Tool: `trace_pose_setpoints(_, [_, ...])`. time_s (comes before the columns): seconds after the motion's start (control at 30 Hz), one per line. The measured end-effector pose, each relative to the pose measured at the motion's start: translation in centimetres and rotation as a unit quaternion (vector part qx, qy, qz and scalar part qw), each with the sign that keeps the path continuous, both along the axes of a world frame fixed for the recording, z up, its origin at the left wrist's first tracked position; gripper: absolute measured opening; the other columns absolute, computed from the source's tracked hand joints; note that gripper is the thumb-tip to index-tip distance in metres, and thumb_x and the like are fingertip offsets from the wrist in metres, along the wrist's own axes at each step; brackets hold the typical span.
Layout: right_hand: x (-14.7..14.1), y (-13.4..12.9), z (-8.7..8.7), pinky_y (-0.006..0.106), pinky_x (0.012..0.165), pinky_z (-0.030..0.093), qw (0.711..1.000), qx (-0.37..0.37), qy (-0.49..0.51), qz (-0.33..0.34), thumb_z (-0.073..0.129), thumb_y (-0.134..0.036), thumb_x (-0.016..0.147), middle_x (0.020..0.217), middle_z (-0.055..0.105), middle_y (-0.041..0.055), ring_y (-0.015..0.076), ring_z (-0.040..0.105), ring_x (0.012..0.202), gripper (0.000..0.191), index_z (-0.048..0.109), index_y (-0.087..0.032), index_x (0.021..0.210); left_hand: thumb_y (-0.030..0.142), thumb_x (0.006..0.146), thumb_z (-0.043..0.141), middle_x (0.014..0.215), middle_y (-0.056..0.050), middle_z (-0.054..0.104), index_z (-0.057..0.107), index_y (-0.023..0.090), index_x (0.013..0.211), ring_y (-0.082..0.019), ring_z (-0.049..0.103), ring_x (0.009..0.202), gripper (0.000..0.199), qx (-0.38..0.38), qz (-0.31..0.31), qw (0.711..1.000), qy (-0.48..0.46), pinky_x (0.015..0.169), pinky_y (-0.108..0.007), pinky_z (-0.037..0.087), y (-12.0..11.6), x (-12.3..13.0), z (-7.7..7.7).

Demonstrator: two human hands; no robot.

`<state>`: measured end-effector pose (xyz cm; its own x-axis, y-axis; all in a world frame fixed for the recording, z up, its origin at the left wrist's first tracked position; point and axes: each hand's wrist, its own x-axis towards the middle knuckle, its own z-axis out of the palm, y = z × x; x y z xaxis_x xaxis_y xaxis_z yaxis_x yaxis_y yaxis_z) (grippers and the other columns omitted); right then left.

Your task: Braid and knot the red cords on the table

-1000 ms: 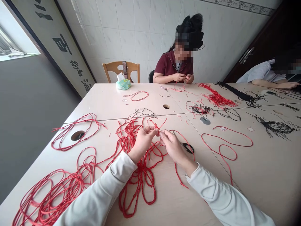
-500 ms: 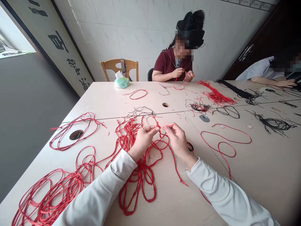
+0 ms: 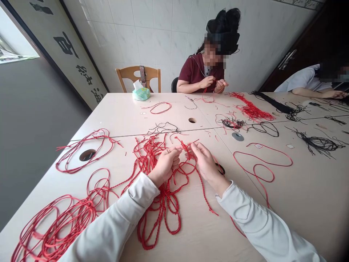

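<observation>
Between my two hands is a red cord (image 3: pixel 185 147) with a knotted stretch, one end sticking up beyond my fingertips. My left hand (image 3: pixel 165 163) is closed, thumb and forefinger pinching the cord, the other fingers curled in. Opposite it, my right hand (image 3: pixel 204 162) pinches the cord near its short end; some of its fingers are hidden behind the thumb. Under and around my left hand lies a heap of twisted red cord (image 3: pixel 148 156), with long loops reaching toward me. A black ring-shaped thing (image 3: pixel 220 168) lies partly hidden behind my right hand.
Loose red cord coils (image 3: pixel 65 218) lie at the near left, beside a table hole (image 3: pixel 87 155). A single red cord (image 3: pixel 261 165) winds along the right. Black cord bundles (image 3: pixel 319 142) lie farther right. Across the table (image 3: pixel 114 116), a person (image 3: pixel 201 72) handles red cord near a tissue pack (image 3: pixel 141 93).
My fingertips have moved slightly apart. The knotted stretch of cord has tilted and shows more between them, and a short cord end now points up to the right.
</observation>
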<state>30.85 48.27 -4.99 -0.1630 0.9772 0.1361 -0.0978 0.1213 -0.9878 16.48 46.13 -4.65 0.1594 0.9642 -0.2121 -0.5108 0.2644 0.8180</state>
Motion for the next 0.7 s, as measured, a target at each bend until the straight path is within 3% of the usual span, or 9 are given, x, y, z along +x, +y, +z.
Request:
trace_pose_setpoints(0.13, [-0.3,-0.5,-0.2,0.028,0.071,0.049,0.998,0.001,-0.017,0.053,0.061,-0.050,0.083,0.087,0.066,0.0036,0.0155,0.060,0.078,0.030,0.061,-0.021,0.092,0.036,0.069,0.075,0.048,0.013,0.022,0.058,0.017,0.085,-0.003,0.014,0.039,0.031,0.012,0.004,1.000,0.018,0.038,-0.018,0.009,0.3,-0.3,-0.4])
trace_pose_setpoints(0.3, [-0.2,-0.3,-0.6,0.028,0.068,0.051,1.000,0.004,0.004,0.025,0.066,-0.045,0.081,0.089,0.066,0.0031,0.0139,0.060,0.075,0.026,0.062,-0.021,0.089,0.041,0.069,0.077,0.045,0.013,0.025,0.060,0.015,0.081,-0.003,0.018,0.039,0.033,0.030,0.026,0.996,0.074,0.040,-0.019,0.014,0.2,0.2,-0.8])
trace_pose_setpoints(0.5, [0.0,0.0,-1.3,0.030,0.064,0.052,1.000,-0.009,-0.008,0.007,0.069,-0.045,0.078,0.084,0.067,0.0031,0.0134,0.062,0.066,0.029,0.063,-0.019,0.088,0.037,0.070,0.074,0.053,0.006,0.051,0.065,0.015,0.081,-0.006,0.040,0.047,0.026,0.055,0.040,0.990,0.127,0.051,-0.021,0.032,0.3,0.4,-1.2])
trace_pose_setpoints(0.7, [-0.1,-0.1,-1.3,0.028,0.065,0.052,1.000,-0.012,0.006,0.002,0.069,-0.040,0.079,0.081,0.068,0.0022,0.0129,0.062,0.066,0.023,0.063,-0.019,0.086,0.035,0.070,0.073,0.054,0.006,0.052,0.064,0.016,0.077,-0.008,0.047,0.052,0.023,0.050,0.039,0.991,0.121,0.056,-0.021,0.036,0.2,0.4,-0.9])
